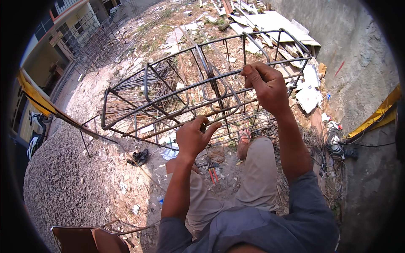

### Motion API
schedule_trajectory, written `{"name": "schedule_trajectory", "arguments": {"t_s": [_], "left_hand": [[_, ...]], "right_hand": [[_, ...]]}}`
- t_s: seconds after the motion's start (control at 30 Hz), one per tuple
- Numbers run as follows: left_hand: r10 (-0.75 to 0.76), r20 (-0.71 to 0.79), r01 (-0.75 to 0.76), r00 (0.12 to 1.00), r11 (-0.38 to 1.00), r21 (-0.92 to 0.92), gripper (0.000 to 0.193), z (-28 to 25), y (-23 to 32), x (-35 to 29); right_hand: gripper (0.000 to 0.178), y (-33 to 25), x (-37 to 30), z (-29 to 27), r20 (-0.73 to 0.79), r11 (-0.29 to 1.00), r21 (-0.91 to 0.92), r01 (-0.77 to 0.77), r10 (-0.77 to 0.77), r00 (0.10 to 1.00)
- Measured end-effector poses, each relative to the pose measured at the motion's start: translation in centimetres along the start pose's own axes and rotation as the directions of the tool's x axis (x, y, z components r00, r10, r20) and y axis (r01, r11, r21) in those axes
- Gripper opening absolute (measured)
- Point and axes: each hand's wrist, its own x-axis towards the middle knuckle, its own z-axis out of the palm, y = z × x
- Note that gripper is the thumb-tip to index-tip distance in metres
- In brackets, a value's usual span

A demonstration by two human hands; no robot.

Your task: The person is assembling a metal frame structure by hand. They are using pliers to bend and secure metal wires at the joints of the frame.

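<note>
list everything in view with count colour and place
rebar cage: one, dark grey, centre
loose rods: many, rusty and grey, left of centre
standing rebar frames: several, dark, upper left
pliers: one, red handles, between the legs
gravel heap: one, grey, lower left
board scraps: many, mostly white, upper right
wall: one, grey, right
sheeting: two pieces, yellow, left and right
cable tangle: one, black and white, right
motorbike, partly seen: one, black and white, left edge
seat: one, brown, lower left
building: one, cream and red, upper left
trousers: one pair, beige, lower centre
shirt: one, grey, bottom
left hand: one, bare, cage's lower bars
right hand: one, bare, its upper bar
</note>
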Motion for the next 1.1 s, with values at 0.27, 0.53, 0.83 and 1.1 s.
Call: {"name": "schedule_trajectory", "arguments": {"t_s": [0.27, 0.53, 0.83, 1.1], "left_hand": [[0.19, -0.086, -0.173, 0.978, 0.969, 0.176, 0.037, -2.3, 0.3, 1.0], [-0.06, -0.012, 0.057, 0.998, 0.988, -0.143, 0.039, 1.4, -0.1, -1.1], [-0.207, 0.058, 0.154, 0.977, 0.488, -0.859, 0.027, 12.3, 0.0, -1.3], [-0.105, -0.245, -0.099, 0.964, 0.712, -0.695, 0.02, 15.6, -0.5, -0.7]], "right_hand": [[0.043, 4.4, 12.3, 5.0, 0.488, 0.696, -0.713, -0.086, 0.58, 0.652], [0.027, 3.6, 6.9, 3.3, 0.023, 0.932, -0.317, 0.177, -0.179, 0.984], [0.024, 12.3, -12.9, 5.6, -0.181, 0.957, 0.204, -0.206, 0.243, 0.953], [0.06, 16.6, -14.4, 11.0, 0.063, 0.853, 0.446, -0.272, 0.273, 0.96]]}}
